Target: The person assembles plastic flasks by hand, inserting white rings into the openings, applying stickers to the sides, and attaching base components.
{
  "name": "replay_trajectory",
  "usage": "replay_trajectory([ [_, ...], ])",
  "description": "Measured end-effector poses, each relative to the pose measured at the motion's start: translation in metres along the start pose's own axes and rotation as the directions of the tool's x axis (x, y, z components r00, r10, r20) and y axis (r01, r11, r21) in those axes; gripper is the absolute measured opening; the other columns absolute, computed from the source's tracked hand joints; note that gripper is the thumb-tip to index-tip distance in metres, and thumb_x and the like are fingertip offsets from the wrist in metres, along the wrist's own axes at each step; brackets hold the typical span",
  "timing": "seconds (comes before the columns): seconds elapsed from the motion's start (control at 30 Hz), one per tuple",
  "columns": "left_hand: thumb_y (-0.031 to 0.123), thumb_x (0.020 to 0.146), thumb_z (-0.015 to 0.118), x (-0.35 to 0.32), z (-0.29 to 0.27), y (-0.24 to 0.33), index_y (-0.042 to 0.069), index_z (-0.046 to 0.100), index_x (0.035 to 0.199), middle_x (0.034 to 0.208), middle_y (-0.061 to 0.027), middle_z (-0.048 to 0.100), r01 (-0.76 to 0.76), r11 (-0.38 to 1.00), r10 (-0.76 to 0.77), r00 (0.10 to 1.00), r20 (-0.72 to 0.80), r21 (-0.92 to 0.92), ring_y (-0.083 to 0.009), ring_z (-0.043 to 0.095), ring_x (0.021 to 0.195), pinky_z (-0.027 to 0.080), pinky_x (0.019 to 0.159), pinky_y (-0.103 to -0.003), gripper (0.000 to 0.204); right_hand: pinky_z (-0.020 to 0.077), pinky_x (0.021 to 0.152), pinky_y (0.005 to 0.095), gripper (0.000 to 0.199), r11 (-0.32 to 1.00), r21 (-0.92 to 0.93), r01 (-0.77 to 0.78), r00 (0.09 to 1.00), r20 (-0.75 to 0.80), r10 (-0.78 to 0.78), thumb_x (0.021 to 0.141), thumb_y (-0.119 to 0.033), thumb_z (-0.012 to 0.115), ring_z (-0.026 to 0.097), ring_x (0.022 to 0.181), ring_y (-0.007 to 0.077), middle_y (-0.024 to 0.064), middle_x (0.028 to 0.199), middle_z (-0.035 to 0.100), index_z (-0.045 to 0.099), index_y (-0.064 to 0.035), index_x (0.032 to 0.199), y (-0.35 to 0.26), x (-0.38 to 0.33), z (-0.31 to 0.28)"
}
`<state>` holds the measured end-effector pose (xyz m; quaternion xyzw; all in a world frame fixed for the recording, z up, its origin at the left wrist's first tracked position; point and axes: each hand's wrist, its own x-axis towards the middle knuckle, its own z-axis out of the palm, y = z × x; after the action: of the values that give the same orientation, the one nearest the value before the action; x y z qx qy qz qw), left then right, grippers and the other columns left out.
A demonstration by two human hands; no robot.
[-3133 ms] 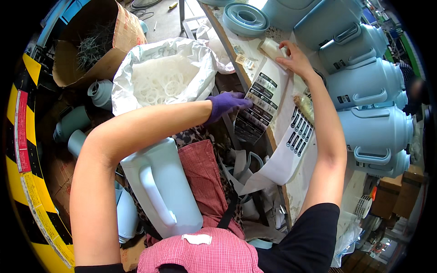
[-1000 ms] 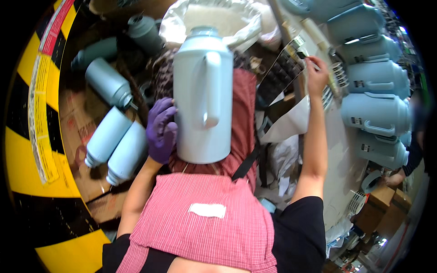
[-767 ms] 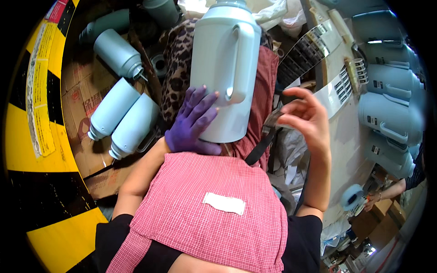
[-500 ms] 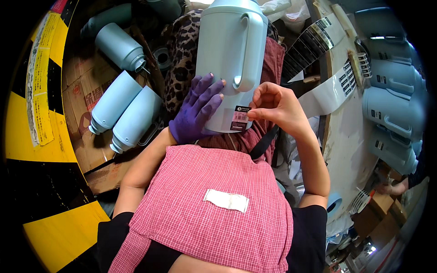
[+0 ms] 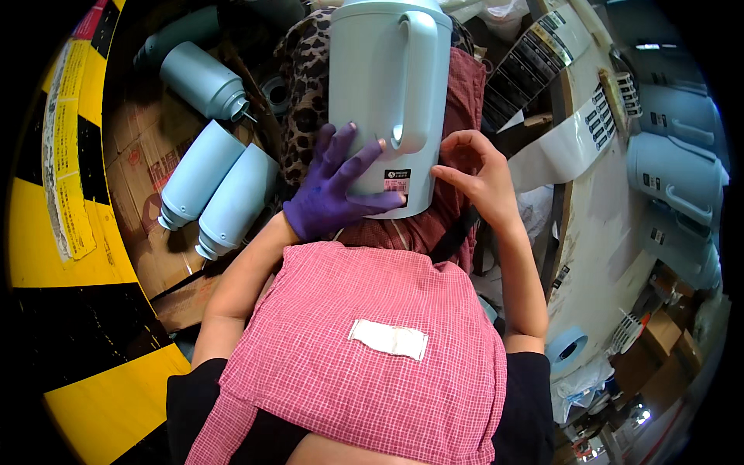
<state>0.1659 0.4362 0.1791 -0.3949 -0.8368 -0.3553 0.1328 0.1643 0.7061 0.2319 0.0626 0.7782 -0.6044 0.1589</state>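
A pale blue-grey plastic jug with a side handle lies on my lap, its base toward me. A small label is stuck near the base. My left hand, in a purple glove, presses flat on the jug's side and base with fingers spread; one finger rests beside the label. My bare right hand is at the jug's lower right edge, fingers curled, fingertips just off the label and holding nothing.
Several pale blue bottles lie on cardboard at my left. A strip of label backing runs over a board at right, beside more jugs. A yellow-and-black edge curves along the left. A tape roll lies lower right.
I lifted the jug onto my lap, brought my right hand from the label strip to its base and stuck a label there. That hand has now drawn slightly right.
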Motion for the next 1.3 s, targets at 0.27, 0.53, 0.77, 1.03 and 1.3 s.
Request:
replay_trajectory([
  [0.27, 0.02, 0.087, 0.068, 0.049, -0.048, -0.082, 0.008, 0.07, 0.103, 0.111, -0.0117, 0.067, -0.041, 0.985, 0.022, 0.993, -0.112, -0.169, -0.0349, 0.062, 0.11, 0.044, 0.102, -0.05, 0.02, 0.0494, 0.093, 0.0355, 0.011, 0.743, -0.624, 0.244, 0.623, -0.486, -0.613, 0.09, -0.004, 0.071, 0.066, 0.1, 0.026, 0.0105, 0.103, 0.071, 0.071, -0.0019, 0.101, 0.009, -0.038, -0.125],
  [0.53, 0.019, 0.104, 0.056, 0.191, -0.015, -0.251, -0.005, 0.063, 0.128, 0.142, -0.0125, 0.059, 0.296, 0.815, -0.249, 0.955, 0.16, -0.498, -0.0178, 0.054, 0.126, 0.04, 0.109, -0.032, 0.034, 0.0452, 0.099, 0.0352, 0.02, 0.666, -0.703, 0.251, 0.554, -0.46, -0.694, 0.089, -0.014, 0.074, 0.062, 0.109, 0.0248, 0.007, 0.112, 0.071, 0.076, -0.0085, 0.108, 0.077, 0.055, -0.274],
  [0.77, 0.016, 0.098, 0.065, 0.254, -0.111, -0.115, -0.001, 0.069, 0.098, 0.084, -0.0021, 0.065, 0.239, 0.837, -0.046, 0.927, 0.372, -0.493, -0.0108, 0.059, 0.083, 0.049, 0.092, -0.028, 0.018, 0.0504, 0.088, 0.032, 0.024, 0.716, -0.692, 0.091, 0.637, -0.512, -0.576, 0.079, -0.02, 0.082, 0.065, 0.098, 0.0206, 0.0058, 0.106, 0.07, 0.079, -0.0088, 0.1, 0.085, 0.065, -0.288],
  [1.03, 0.032, 0.101, 0.058, 0.267, -0.077, -0.117, -0.001, 0.069, 0.092, 0.07, -0.0057, 0.059, 0.321, 0.941, -0.338, 0.86, 0.383, 0.109, -0.0137, 0.056, 0.067, 0.049, 0.068, -0.03, 0.035, 0.0515, 0.083, 0.0286, 0.021, 0.929, -0.36, -0.085, 0.677, -0.705, -0.211, 0.079, -0.019, 0.082, 0.066, 0.092, 0.0154, 0.0047, 0.107, 0.072, 0.08, -0.0099, 0.098, 0.079, 0.065, -0.267],
  [1.3, 0.04, 0.098, 0.061, 0.285, 0.003, -0.173, 0.001, 0.07, 0.119, 0.11, -0.0161, 0.074, 0.399, 0.916, -0.399, 0.888, 0.228, 0.046, -0.026, 0.07, 0.1, 0.052, 0.093, -0.034, 0.046, 0.0476, 0.095, 0.0365, 0.018, 0.645, -0.761, -0.061, 0.592, -0.548, -0.591, 0.08, -0.024, 0.081, 0.063, 0.106, 0.0249, 0.0046, 0.108, 0.071, 0.08, -0.0158, 0.097, 0.092, 0.07, -0.281],
])
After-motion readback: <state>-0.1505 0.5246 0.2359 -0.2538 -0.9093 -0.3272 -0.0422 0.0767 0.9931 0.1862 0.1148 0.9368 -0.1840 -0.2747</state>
